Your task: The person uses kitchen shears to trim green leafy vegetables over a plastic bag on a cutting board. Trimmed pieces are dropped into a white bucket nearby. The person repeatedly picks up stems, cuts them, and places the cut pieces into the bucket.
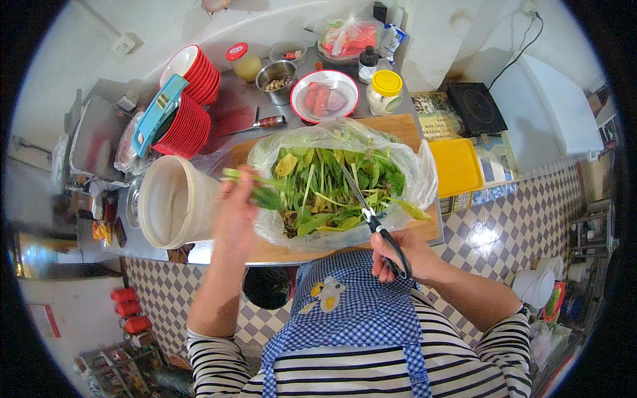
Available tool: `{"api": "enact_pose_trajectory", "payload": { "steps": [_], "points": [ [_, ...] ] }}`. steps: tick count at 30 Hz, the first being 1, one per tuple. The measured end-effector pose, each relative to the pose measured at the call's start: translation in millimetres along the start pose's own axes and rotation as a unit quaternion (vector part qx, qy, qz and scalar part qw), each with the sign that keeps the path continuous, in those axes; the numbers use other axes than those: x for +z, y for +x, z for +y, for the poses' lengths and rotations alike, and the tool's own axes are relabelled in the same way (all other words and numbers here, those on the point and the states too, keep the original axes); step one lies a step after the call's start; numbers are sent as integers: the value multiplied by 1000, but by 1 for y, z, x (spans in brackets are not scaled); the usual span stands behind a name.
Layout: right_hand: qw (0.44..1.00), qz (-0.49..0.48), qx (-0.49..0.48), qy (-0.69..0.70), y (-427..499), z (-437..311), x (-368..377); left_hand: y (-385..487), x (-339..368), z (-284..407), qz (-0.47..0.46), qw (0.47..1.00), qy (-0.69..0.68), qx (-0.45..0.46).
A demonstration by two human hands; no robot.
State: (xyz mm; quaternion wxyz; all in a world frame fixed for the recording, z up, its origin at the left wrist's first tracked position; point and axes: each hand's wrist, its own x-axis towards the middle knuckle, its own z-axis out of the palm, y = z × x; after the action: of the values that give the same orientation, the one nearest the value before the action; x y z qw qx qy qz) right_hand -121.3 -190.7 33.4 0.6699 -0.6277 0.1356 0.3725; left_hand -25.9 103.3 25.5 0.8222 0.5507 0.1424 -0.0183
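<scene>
My left hand (239,199), blurred, holds a leafy green stalk (266,197) between the white plastic bucket and a bag of greens. In my right hand (400,256) is a pair of scissors (371,216) with black handles, its blades pointing over the greens. The leafy green vegetables (328,189), some leaves yellowed, lie in an open clear plastic bag (266,149) on a wooden cutting board (413,129). The white bucket (201,199) lies tilted at the left, its mouth facing left; nothing is seen inside it.
Behind the board are a knife (268,122), a metal pot (277,82), a red-rimmed bowl (325,118), and a yellow-lidded jar (386,92). Stacked red bowls (189,127) stand back left. A yellow tray (455,166) and a black induction cooker (476,108) are at the right.
</scene>
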Motion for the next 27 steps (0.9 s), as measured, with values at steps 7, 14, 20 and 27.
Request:
{"api": "enact_pose_trajectory", "payload": {
  "steps": [7, 14, 20, 27],
  "points": [
    [1000, 9, -3, -17, -2, 1, -7, 38, -148, 126, 151, 893, 403, 128],
    [943, 67, -115, -304, 9, 7, -13, 29, -93, 94, 166, 633, 684, 322],
    [995, -53, 82, 0, 30, 6, -3, 27, 29, 0, -197, 705, 594, 333],
    [985, -13, 109, 130, 19, 28, -25, 31, 41, -33, -298, 344, 875, 167]
  ]
}}
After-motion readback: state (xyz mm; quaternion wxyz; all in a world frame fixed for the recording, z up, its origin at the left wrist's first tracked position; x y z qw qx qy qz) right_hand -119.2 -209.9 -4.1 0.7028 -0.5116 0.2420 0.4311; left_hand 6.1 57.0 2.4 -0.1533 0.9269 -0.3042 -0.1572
